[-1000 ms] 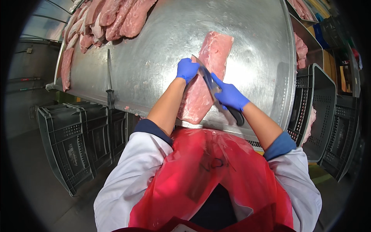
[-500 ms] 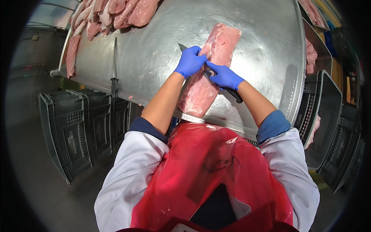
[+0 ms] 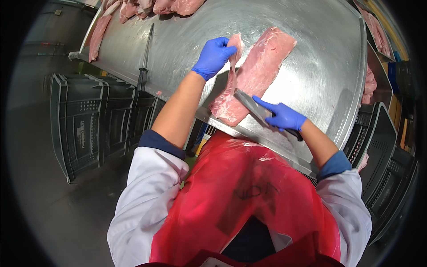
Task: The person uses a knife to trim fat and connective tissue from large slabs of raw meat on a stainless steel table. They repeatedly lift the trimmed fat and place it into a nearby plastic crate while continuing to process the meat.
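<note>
My gloved left hand pinches a pale, thin strip of meat, lifted along the left side of a long pink pork piece lying on the steel table. The strip hangs down toward the piece's lower part. There the tip of a broad knife touches it, its blade angled up-left. My gloved right hand is closed on that knife, whose black handle end shows below my fingers. A long sharpening steel with a dark handle lies to the left of my left forearm.
More meat cuts are piled along the back-left, with one long piece at the left edge. Grey plastic crates stand below left, others at right, beside steel bins holding meat. My red apron faces the table's front edge.
My left hand has risen, pulling the strip away from the large piece. My right hand with the knife has moved down and right, uncovering the blade. The view has shifted.
</note>
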A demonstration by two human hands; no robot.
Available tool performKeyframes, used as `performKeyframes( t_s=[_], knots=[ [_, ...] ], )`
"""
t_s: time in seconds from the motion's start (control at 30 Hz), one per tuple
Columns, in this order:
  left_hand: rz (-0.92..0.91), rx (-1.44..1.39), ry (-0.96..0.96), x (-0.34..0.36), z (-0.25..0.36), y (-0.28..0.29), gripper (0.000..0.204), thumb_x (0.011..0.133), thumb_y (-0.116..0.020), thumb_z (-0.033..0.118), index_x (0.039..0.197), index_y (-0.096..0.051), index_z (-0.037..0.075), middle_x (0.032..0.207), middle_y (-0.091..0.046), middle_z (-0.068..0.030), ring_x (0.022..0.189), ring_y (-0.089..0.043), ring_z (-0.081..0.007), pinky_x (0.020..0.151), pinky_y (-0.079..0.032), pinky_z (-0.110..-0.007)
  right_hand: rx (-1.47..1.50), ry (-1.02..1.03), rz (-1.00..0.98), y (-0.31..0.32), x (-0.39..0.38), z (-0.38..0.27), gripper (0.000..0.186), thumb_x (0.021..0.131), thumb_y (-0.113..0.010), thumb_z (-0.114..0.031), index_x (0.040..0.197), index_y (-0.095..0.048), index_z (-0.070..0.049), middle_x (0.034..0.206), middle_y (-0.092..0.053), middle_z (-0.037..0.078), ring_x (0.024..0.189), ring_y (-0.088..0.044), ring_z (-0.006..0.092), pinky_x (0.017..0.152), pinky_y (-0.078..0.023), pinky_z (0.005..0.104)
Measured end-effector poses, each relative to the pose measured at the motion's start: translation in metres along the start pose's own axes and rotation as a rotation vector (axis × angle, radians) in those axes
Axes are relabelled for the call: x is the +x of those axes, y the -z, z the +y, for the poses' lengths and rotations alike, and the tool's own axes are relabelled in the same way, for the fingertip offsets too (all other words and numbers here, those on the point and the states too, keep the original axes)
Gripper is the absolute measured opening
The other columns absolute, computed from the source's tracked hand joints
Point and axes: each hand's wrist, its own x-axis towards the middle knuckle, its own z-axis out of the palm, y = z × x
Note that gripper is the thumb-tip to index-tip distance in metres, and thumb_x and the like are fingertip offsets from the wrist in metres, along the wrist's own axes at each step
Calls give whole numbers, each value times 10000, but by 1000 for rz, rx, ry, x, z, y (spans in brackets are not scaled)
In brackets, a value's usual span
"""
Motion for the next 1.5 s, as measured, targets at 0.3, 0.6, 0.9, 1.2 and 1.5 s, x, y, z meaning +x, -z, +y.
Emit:
performKeyframes(
  t_s=[0.3, 0.6, 0.9, 1.2, 1.5],
  knots=[
    [87, -196, -64, -24, 45, 31, 186, 889, -717, 144, 1020, -691, 15, 850, -658, -6, 724, -598, -84, 661, -465, -221, -238, 126, 44, -21, 38, 8, 809, 898, -479, -95, 1630, -210, -311, 763, -674, 117, 562, -636, 189, 657, -561, 335],
    [50, -308, -256, -60, 108, 59, 207, 925, -666, 157, 1081, -664, 21, 927, -672, -14, 815, -634, -97, 718, -489, -241, 70, 156, -10, -27, 81, -28, 842, 922, -580, -144, 1634, -168, -327, 805, -680, 133, 612, -643, 176, 700, -553, 326],
    [366, -726, -556, -208, 156, 112, 602, 923, -546, 245, 1454, -457, -27, 1295, -603, -208, 1194, -601, -348, 1103, -434, -493, -288, 284, -237, -65, 116, -68, 760, 950, -512, -219, 1617, -183, -376, 793, -654, 190, 733, -672, 310, 787, -537, 439],
    [669, 832, 664, -315, 3, 257, 359, 923, -715, 210, 1172, -648, -39, 1101, -694, -154, 1024, -644, -229, 862, -514, -382, 591, 39, 513, -15, -15, 78, 764, 968, -570, -61, 1625, -242, -270, 871, -649, 46, 598, -583, 87, 496, -504, 247],
    [38, 1081, -45, -19, -53, -87, 1148, 665, -836, 510, 1557, -298, 28, 1554, -366, -250, 1374, -450, -401, 1128, -373, -535, 742, 70, 1164, 36, -43, 86, 838, 941, -523, 38, 1642, -157, -240, 816, -582, 26, 610, -569, 102, 481, -483, 249]
  ],
)
